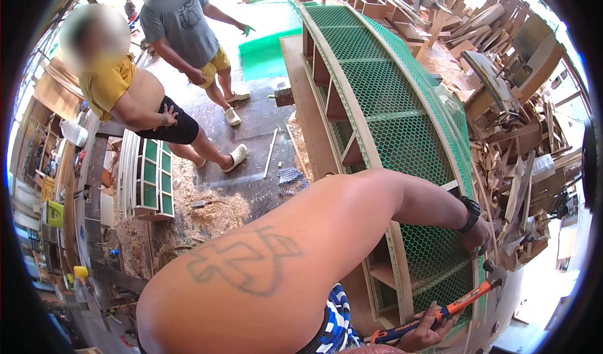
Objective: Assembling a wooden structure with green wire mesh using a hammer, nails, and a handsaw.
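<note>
My left hand [480, 235], with a dark watch on the wrist, reaches across a long wooden frame. Its fingers are bent down and pinched at the frame's right edge, by the green mesh [392, 139] stretched over the top. What they pinch is too small to make out. My right hand [428, 332] grips a hammer [468, 299] by its orange and dark blue handle. The hammer's metal head lies close to the fingers of my left hand. Staple-like marks run along the wooden rails [352, 112] that border the mesh.
Wood offcuts [524, 194] are heaped right of the frame. Two people stand at the upper left, one in a yellow shirt [112, 90], one in a grey shirt [182, 24]. A smaller meshed frame [151, 178] stands among wood shavings [217, 219]. Green mesh [267, 56] lies beyond.
</note>
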`<state>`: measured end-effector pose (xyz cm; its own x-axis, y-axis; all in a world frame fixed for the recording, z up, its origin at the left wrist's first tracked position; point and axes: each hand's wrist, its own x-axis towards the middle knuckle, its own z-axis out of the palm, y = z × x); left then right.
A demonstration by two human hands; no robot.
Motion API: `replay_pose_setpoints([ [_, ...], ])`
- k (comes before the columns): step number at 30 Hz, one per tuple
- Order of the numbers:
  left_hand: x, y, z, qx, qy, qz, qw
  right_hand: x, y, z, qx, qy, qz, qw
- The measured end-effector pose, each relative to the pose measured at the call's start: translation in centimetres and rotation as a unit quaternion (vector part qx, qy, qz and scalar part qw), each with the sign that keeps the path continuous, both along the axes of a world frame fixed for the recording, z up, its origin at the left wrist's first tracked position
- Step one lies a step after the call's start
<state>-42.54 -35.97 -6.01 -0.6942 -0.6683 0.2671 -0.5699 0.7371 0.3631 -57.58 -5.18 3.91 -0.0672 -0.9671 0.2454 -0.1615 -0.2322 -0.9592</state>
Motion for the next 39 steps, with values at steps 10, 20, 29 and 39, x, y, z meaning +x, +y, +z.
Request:
replay_pose_setpoints([
  [10,0.0,-0.4,-0.2,-0.013,0.004,-0.013,1.0,-1.1,-0.6,-0.9,-0.004,0.024,0.01,1.0],
  [20,1.3,2.9,3.6,0.015,-0.082,0.033,0.996,-1.9,-1.0,-2.3,-0.031,0.028,0.001,0.999],
  [29,1.6,4.4,4.8,0.014,-0.082,0.042,0.996,-1.4,-0.6,-1.6,0.026,-0.015,0.003,1.0],
  [39,1.9,4.9,4.8,-0.039,-0.049,0.046,0.997,-2.3,-1.1,-1.4,0.037,0.081,-0.012,0.996],
])
